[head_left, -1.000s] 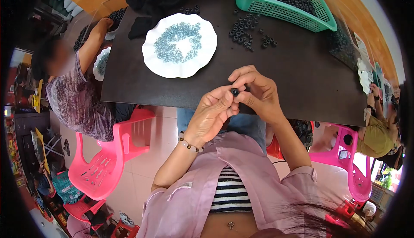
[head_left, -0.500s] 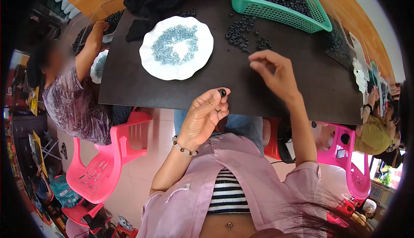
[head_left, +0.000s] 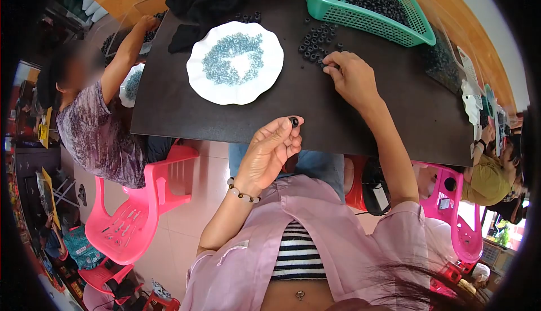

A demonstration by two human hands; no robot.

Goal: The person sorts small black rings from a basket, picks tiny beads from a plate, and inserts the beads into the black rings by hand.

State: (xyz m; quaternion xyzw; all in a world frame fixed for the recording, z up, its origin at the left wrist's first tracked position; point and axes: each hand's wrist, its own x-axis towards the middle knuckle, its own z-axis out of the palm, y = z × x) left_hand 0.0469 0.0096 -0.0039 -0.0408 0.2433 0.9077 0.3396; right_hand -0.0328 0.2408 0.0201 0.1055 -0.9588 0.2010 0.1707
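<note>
My left hand (head_left: 262, 156) is raised over the near table edge, pinching a small black ring-shaped piece (head_left: 294, 122) between thumb and index finger, its round hole facing up. My right hand (head_left: 353, 80) reaches to a loose group of similar black ring-shaped pieces (head_left: 315, 39) on the table. Its thumb and index fingertip close around a piece at the near edge of that group, which the fingers partly hide. Left of the group lies a white wavy-edged plate (head_left: 197, 82) with many small clear bluish pieces (head_left: 217, 65) spread on it.
A green perforated basket (head_left: 366, 20) full of black pieces stands at the far right of the dark table (head_left: 186, 122). Black cloth (head_left: 197, 1) lies at the back left. Another person (head_left: 107, 125) works at the left, beside a pink chair (head_left: 129, 221). More people sit at the right.
My right hand has moved slightly forward and left onto the black pieces, its fingers closing. My left hand still holds its piece, almost unmoved. The person at the left has shifted an arm.
</note>
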